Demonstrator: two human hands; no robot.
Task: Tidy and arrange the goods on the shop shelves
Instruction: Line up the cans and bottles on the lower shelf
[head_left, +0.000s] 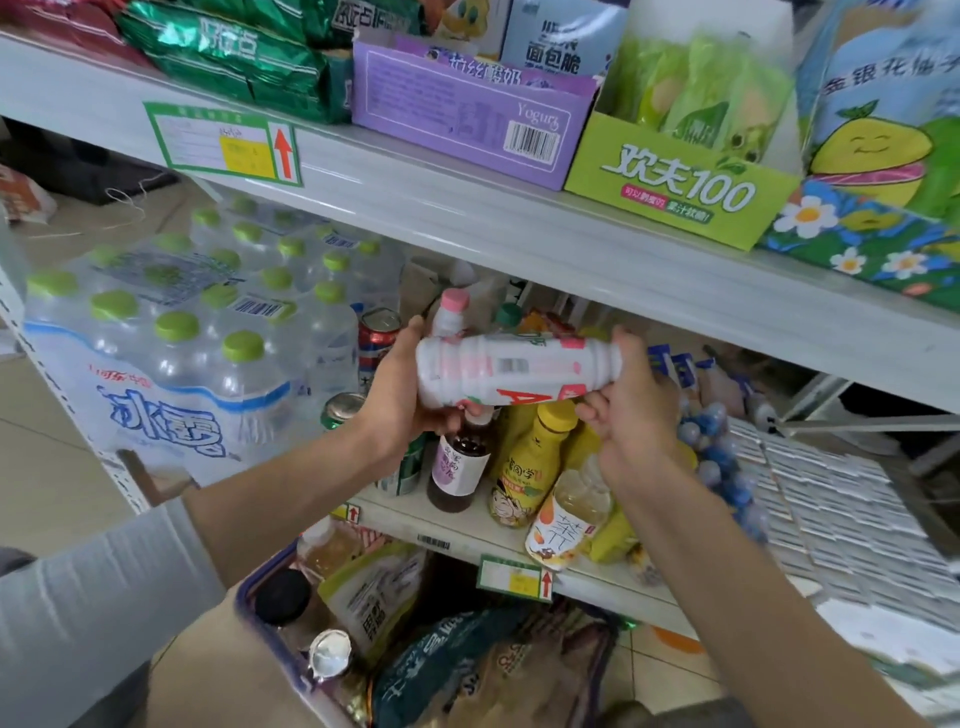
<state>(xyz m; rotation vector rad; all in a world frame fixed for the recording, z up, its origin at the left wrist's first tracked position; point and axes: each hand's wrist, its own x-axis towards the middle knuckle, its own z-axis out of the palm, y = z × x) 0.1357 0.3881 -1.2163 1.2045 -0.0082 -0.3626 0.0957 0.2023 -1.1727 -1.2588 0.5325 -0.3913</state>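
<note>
White plastic drink bottle (514, 371) sits sideways, gripped by your left hand (400, 395) and right hand (631, 410); unshelved, the basket (270, 639) remains full.

Holds white bottle (514, 371) level, gripped at one end by left hand (400, 400) and at the other by right hand (631, 410), before yellow bottle (535, 457) standing on shelf (452, 525).

"Yogurt" on purple box (470, 117)
</note>
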